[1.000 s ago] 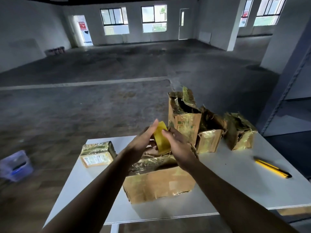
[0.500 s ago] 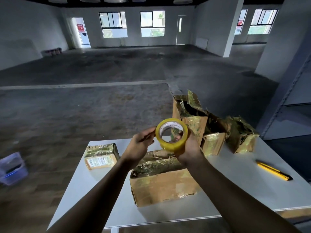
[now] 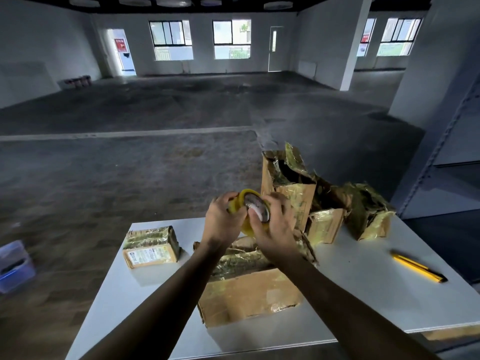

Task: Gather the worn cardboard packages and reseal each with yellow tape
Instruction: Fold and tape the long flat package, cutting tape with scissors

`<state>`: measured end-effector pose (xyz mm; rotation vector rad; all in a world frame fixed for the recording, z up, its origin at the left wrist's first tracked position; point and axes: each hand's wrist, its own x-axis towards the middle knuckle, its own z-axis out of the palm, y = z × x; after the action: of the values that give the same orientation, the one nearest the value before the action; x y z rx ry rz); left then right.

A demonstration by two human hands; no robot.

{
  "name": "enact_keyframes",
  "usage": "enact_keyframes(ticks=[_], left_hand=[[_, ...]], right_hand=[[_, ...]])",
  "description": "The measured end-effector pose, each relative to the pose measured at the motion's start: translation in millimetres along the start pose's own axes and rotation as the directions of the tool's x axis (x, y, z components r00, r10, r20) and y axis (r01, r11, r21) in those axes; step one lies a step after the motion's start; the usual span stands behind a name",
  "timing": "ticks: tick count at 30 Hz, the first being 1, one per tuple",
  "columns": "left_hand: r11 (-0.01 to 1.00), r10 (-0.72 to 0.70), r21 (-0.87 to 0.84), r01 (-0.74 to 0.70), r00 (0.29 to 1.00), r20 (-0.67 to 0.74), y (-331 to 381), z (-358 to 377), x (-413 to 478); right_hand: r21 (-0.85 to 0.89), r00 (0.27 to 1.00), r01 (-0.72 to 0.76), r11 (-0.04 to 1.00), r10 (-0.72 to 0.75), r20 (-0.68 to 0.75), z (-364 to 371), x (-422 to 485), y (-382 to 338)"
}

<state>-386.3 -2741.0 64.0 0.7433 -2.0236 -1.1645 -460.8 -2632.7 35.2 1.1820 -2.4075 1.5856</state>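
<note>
A roll of yellow tape [image 3: 246, 213] is held above a worn cardboard package [image 3: 249, 294] on the table [image 3: 363, 284], the left hand [image 3: 220, 223] and right hand [image 3: 275, 231] each with a grip curled around it. More torn packages [image 3: 292, 196] stand far right; a yellow cutter [image 3: 418, 266] lies near right.

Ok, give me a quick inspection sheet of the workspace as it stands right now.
Surface: white table, bearing five packages.
Job's things: yellow tape roll held above large package; small labelled package left; three torn-open packages back right.
Clutter: yellow utility knife on table's right.
Grippers: left hand and right hand both grip the roll.
Cables: nothing seen.
Surroundings: blue plastic bin on floor left; metal shelving right.
</note>
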Motion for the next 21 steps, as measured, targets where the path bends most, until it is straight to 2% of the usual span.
enact_keyframes(ticks=[1, 3, 4, 6, 8, 10, 12, 13, 15, 17, 18, 19, 21], left_hand=[[1.000, -0.004, -0.017, 0.004, 1.000, -0.019, 2, 1, 1], [0.991, -0.084, -0.109, 0.079, 0.995, -0.045, 4, 2, 3], [0.985, -0.113, -0.137, 0.106, 0.992, -0.046, 5, 2, 3], [0.989, -0.110, -0.107, 0.106, 0.994, -0.026, 3, 4, 2], [0.994, -0.089, -0.069, 0.089, 0.996, 0.004, 3, 5, 1], [0.995, -0.078, -0.064, 0.082, 0.994, 0.071, 2, 5, 2], [0.983, -0.068, -0.162, 0.089, 0.989, 0.135, 5, 2, 3], [0.959, -0.092, -0.253, 0.126, 0.986, 0.142, 6, 1, 4], [0.864, -0.241, -0.420, 0.279, 0.960, 0.142, 2, 0, 9], [0.710, -0.407, -0.521, 0.474, 0.880, 0.246, 2, -3, 11], [0.650, -0.440, -0.533, 0.542, 0.840, 0.318, 3, -5, 10], [0.628, -0.441, -0.523, 0.576, 0.817, 0.370, 4, -6, 10], [0.669, -0.384, -0.512, 0.539, 0.840, 0.383, 5, -10, 9]], right_hand=[[-0.036, 0.994, 0.048, 0.998, -0.044, 0.101, -3, 1, 1], [-0.128, 0.951, 0.067, 0.990, -0.025, 0.309, -9, 6, 9], [-0.170, 0.936, 0.104, 0.980, -0.038, 0.350, -10, 8, 12], [-0.147, 0.939, 0.140, 0.979, -0.084, 0.333, -11, 12, 14], [-0.066, 0.940, 0.100, 0.993, -0.073, 0.334, -11, 13, 11], [-0.046, 0.936, 0.022, 0.999, -0.004, 0.352, -9, 14, 10], [0.008, 0.952, -0.077, 0.997, 0.071, 0.298, -11, 14, 11], [0.078, 0.960, -0.115, 0.990, 0.091, 0.263, -12, 14, 12], [0.225, 0.969, -0.136, 0.965, 0.083, 0.231, -15, 12, 10], [0.278, 0.971, -0.113, 0.954, 0.046, 0.237, -16, 9, 5], [0.303, 0.968, -0.111, 0.947, 0.034, 0.250, -15, 8, 4], [0.322, 0.963, -0.113, 0.940, 0.024, 0.269, -15, 7, 2], [0.336, 0.947, -0.114, 0.935, 0.000, 0.322, -16, 4, 0]])
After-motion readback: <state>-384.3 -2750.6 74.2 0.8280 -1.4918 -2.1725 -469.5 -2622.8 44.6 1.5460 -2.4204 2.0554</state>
